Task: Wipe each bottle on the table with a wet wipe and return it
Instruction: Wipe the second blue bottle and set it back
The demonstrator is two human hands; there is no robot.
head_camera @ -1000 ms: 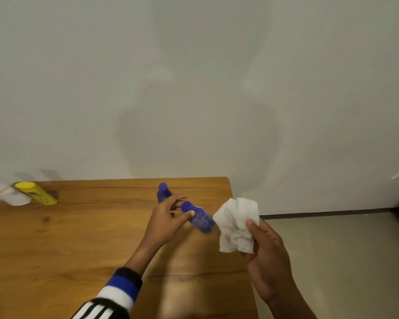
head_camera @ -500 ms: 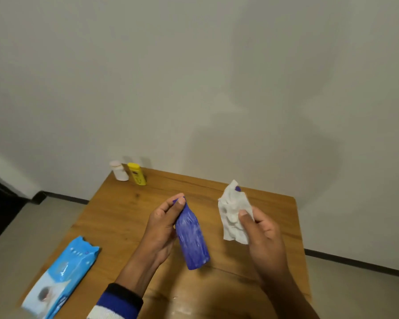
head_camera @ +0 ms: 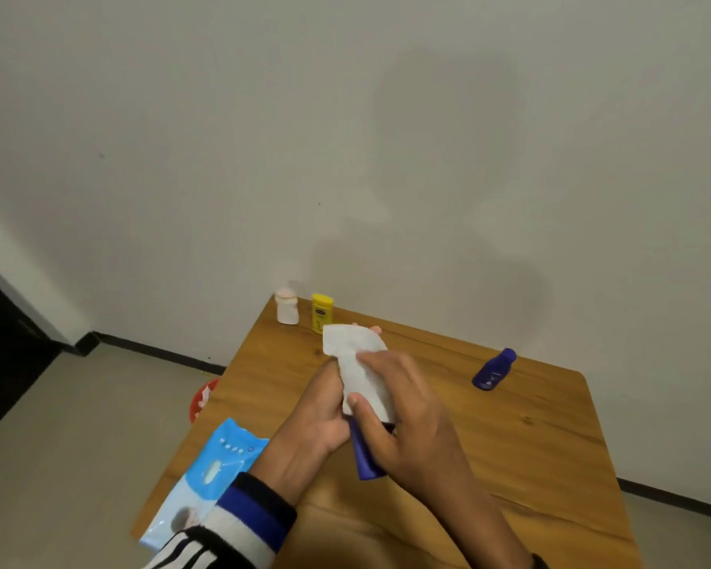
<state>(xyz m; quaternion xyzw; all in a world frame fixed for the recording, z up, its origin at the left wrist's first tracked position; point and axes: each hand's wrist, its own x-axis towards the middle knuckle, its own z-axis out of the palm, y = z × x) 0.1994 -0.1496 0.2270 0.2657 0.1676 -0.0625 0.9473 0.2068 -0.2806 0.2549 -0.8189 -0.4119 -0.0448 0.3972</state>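
Note:
Above the middle of the wooden table point(head_camera: 530, 445), my left hand point(head_camera: 319, 416) grips a blue bottle point(head_camera: 364, 457); only its lower end shows below my hands. My right hand point(head_camera: 403, 412) holds a white wet wipe point(head_camera: 360, 363) wrapped over the bottle's upper part. A second, smaller blue bottle point(head_camera: 493, 369) stands at the table's far right. A yellow bottle point(head_camera: 322, 313) and a white bottle point(head_camera: 287, 306) stand at the far left corner.
A blue wet-wipe pack point(head_camera: 206, 478) lies on the near left edge of the table. A red container point(head_camera: 204, 398) sits on the floor left of the table. The wall runs close behind the table.
My right hand has brought the wipe onto the blue bottle and now covers its upper part. The view has swung, showing the second blue bottle at the right.

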